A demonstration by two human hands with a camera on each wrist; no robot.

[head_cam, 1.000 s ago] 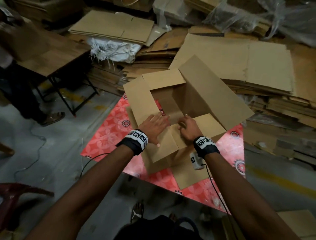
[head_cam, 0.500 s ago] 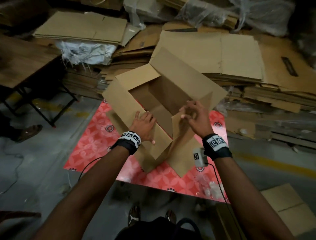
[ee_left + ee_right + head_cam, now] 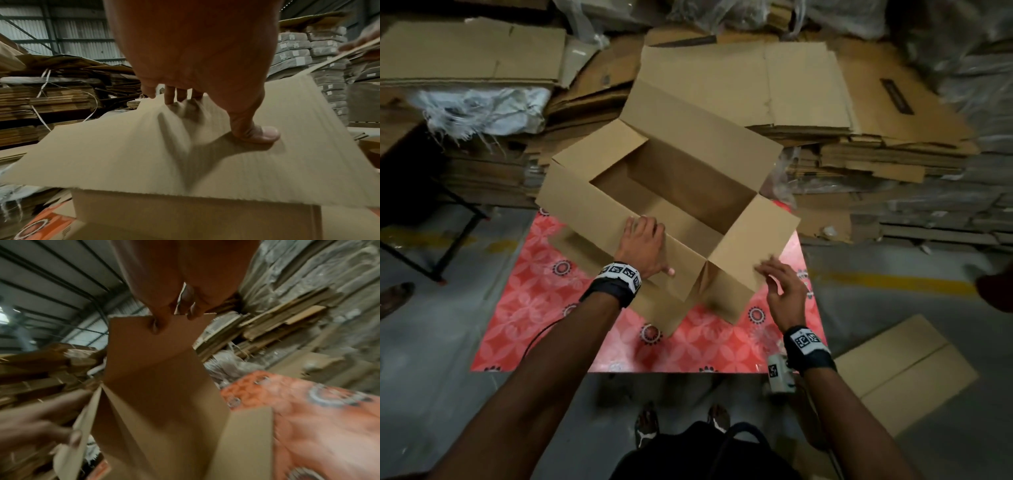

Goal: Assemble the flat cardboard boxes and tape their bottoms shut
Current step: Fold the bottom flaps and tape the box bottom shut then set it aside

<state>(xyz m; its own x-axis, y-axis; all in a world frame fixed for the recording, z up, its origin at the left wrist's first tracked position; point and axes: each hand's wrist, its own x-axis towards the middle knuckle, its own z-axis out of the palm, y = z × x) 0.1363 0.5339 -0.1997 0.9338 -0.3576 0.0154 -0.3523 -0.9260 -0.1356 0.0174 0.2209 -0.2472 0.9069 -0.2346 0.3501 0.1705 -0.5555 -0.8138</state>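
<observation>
A brown cardboard box [image 3: 688, 178] stands open on the red patterned table [image 3: 571, 308], its four flaps spread outward. My left hand [image 3: 654, 246] grips the near long flap [image 3: 123, 162]: the fingers curl over its inner edge and the thumb presses on its top face. My right hand [image 3: 770, 274] pinches the outer edge of the right short flap [image 3: 148, 350] between thumb and fingers. In the left wrist view the left hand [image 3: 205, 105] straddles the flap's edge. In the right wrist view the right hand [image 3: 174, 316] holds the flap's rim. No tape is in view.
Stacks of flat cardboard [image 3: 774, 78] crowd the far side, right behind the box. A white sack [image 3: 482, 106] lies at the back left by a dark table [image 3: 400, 137]. A flat carton [image 3: 904, 370] lies on the floor at right. Another person's foot [image 3: 397, 298] shows at the left edge.
Both hands were pressing the flaps down inside the box. My right hand lifted the short flap and swung it outward to the right. My left hand shifted onto the near long flap.
</observation>
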